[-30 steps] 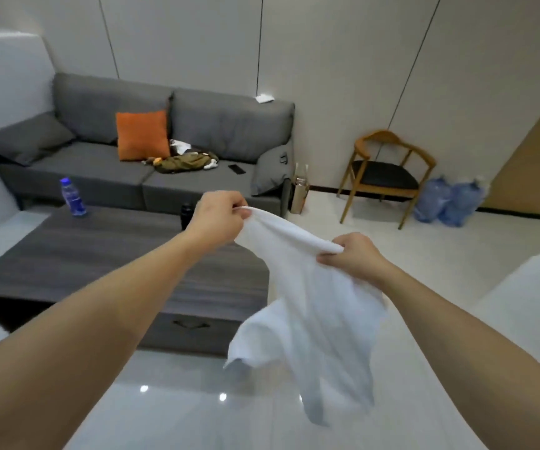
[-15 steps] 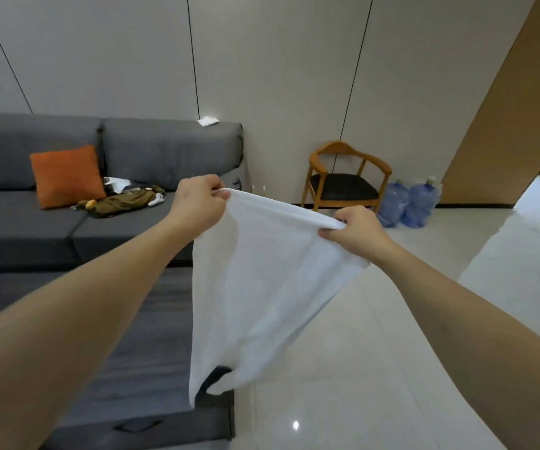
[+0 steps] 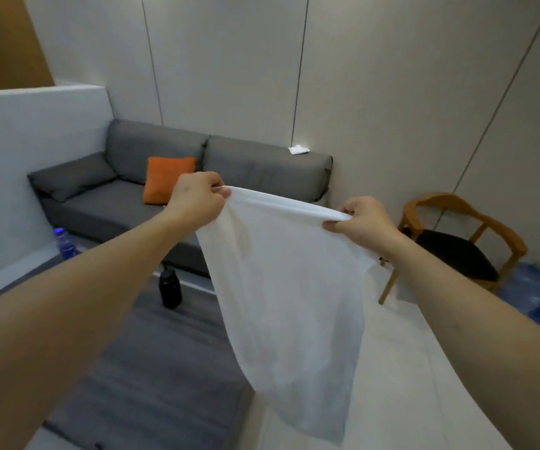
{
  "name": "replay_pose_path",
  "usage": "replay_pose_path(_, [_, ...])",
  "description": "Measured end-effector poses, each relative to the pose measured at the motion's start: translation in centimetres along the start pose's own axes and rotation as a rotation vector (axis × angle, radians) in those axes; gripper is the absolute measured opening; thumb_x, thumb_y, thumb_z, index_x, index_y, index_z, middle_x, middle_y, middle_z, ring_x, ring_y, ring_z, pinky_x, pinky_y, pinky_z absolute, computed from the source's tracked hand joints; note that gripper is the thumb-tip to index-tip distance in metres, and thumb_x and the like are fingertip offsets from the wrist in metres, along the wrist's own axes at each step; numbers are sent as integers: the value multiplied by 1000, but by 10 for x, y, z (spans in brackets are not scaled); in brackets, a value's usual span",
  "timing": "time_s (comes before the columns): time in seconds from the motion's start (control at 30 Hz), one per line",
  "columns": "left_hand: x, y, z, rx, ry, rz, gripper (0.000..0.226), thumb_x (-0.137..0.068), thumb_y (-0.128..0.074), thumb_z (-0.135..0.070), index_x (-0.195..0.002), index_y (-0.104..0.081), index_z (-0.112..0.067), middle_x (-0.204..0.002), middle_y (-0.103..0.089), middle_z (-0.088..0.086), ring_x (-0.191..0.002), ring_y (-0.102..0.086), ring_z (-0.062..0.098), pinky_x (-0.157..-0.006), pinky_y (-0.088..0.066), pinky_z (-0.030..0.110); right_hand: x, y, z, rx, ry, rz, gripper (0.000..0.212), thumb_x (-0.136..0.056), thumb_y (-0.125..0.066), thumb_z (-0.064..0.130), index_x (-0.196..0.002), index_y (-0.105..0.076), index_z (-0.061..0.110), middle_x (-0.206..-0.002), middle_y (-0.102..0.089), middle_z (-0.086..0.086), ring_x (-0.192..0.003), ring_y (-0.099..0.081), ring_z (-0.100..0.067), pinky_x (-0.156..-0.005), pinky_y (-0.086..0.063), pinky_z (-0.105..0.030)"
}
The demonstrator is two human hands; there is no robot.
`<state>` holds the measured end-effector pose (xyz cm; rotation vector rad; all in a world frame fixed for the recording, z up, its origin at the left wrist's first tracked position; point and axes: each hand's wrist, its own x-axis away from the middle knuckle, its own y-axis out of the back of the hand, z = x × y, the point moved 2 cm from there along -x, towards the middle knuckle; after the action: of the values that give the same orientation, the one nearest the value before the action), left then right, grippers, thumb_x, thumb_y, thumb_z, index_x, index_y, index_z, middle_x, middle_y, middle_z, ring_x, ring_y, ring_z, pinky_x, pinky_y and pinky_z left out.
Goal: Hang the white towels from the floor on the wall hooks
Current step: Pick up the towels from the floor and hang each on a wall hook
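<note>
Here the thin white cloth towel (image 3: 289,306) hangs in mid-air in front of the person, well clear of the pale tiled floor (image 3: 424,368), stretched by its top edge between both hands. It looks light and limp: the edge sags a little between the hands, and the body drapes in loose folds down to a narrow lower tip. Such soft cloth should not slip readily, yet it will fold and bunch wherever it is unsupported, so the top hem near the corners seems the sensible place to hold it.

The left hand (image 3: 195,203) has its fingers curled and pinches the left end of the hem. The right hand (image 3: 364,219) is curled likewise, pinching the right end of the hem, which bunches into a roll at the fingers. Both grips are tight closures on cloth, not open palms.

No wall hook shows in this view; only the plain panelled wall (image 3: 375,92) does.
</note>
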<state>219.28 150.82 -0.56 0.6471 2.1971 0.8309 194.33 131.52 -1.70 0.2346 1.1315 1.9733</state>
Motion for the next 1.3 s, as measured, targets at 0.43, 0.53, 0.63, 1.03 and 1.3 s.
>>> replay_pose_path(0.43, [-45,163,165,-301,374,-363,14,-93,-60,-29,-83,-68,-24,-89,-67,3,-86,-57,24,-75,-42,29,-187,-161,217,-125,473,270,32,-68,-83,35,-71,-62,12,-69,-60,1,-67,-56,-19,-61,-43,-32])
replay_pose_path(0.53, [-58,224,184,-388,440,-490,17,-94,-60,-25,-96,-73,-14,-101,-70,12,-97,-59,31,-84,-46,33,-218,-180,295,-150,604,236,27,-71,-80,40,-73,-61,21,-77,-63,4,-76,-59,-20,-68,-47,-35])
replay_pose_path(0.63, [-61,276,184,-480,460,-660,21,-95,-58,-26,-98,-73,-11,-103,-70,17,-101,-60,34,-80,-39,30,-242,-180,350,-287,668,203,25,-74,-79,39,-85,-74,18,-85,-71,-2,-81,-66,-22,-74,-55,-38])
replay_pose_path(1.03, [24,223,151,-712,623,-833,22,-94,-62,-34,-101,-74,-17,-99,-67,9,-90,-56,22,-76,-34,27,-251,-235,325,-510,971,413,18,-85,-74,32,-87,-75,14,-84,-71,-5,-84,-65,-25,-82,-53,-44])
replay_pose_path(1.3, [131,-10,138,-572,1080,-707,18,-94,-60,-33,-95,-74,-21,-95,-67,5,-88,-57,23,-72,-34,29,-220,-328,138,-246,950,758,10,-83,-76,30,-83,-79,21,-69,-64,4,-73,-62,-19,-68,-47,-30])
